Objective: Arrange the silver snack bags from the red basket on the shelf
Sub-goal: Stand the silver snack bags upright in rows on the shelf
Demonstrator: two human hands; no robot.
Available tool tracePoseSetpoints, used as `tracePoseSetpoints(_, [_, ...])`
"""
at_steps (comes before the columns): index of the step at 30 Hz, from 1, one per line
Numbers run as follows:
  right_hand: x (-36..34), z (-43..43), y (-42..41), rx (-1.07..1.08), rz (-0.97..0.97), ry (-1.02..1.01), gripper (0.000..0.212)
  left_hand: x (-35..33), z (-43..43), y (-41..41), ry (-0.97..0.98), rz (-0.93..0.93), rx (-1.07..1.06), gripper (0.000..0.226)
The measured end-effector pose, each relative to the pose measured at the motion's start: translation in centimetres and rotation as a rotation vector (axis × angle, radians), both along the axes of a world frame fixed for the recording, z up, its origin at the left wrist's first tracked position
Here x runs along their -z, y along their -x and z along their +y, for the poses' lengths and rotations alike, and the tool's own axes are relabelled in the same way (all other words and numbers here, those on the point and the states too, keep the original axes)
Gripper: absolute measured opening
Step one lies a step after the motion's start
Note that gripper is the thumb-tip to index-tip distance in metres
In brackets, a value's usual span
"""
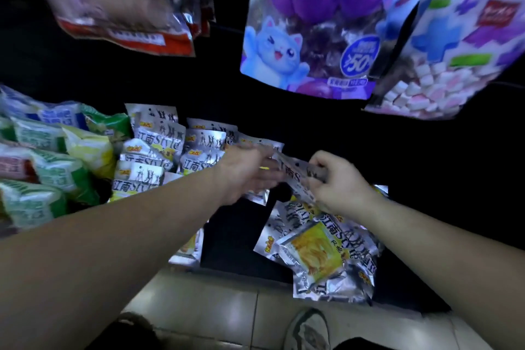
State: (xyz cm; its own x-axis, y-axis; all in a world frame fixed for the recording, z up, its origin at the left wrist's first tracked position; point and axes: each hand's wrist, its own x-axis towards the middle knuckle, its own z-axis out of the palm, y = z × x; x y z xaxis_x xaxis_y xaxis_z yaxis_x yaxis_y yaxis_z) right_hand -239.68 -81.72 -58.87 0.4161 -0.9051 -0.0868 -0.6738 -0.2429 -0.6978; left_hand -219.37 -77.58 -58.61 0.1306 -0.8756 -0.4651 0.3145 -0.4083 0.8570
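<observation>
Silver foil snack bag (295,176) in right hand (338,182): crinkled, mirror-shiny | silver foil bags (159,150) left of left hand (244,173): same metallic gloss | purple grape-print plastic pouch (309,23) above both hands: smooth, glossy | pale floor tiles (221,301) below: smooth, faint sheen

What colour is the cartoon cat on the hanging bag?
Light blue cartoon cat, clearest in the head view.
</observation>
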Motion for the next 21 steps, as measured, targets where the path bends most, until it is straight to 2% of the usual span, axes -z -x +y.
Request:
tracePoseSetpoints(2, [-1.8,0.6,-1.3,0.015,-0.061,0.001,0.025,-0.9,1.7,-2.0,0.044,-0.251,-0.049,0.018])
tracePoseSetpoints(4, [-3.6,1.5,-2.7,0.002,-0.116,0.020,0.026,-1.0,3.5,-3.9,0.085,-0.374,-0.006,0.032])
tracePoseSetpoints(6, [-5.0,2.4,-4.0,-0.043,-0.174,0.034,0.031,-1.0,5.0,-5.5,0.101,-0.397,0.100,0.043])
tracePoseSetpoints(9, [-5.0,3.9,-5.8,-0.091,-0.160,0.073,0.044,-0.7,6.2,-7.5,0.117,-0.403,0.183,0.023])
tracePoseSetpoints(12, [-3.0,5.3,-6.9,-0.063,-0.214,-0.022,0.044,0.1,6.5,-9.4,0.100,-0.334,0.134,0.021])
tracePoseSetpoints(16, [-1.4,4.9,-8.5,-0.044,-0.211,-0.083,0.038,1.4,6.3,-10.9,0.059,-0.385,0.083,0.024])
tracePoseSetpoints(19, [-0.4,3.8,-9.6,-0.005,-0.113,0.077,0.047,2.0,5.8,-11.0,0.050,-0.421,0.060,0.024])
tracePoseSetpoints(21, [0.3,3.2,-9.6,0.118,0.061,0.223,0.044,2.3,5.3,-10.8,0.049,-0.450,0.046,0.024])
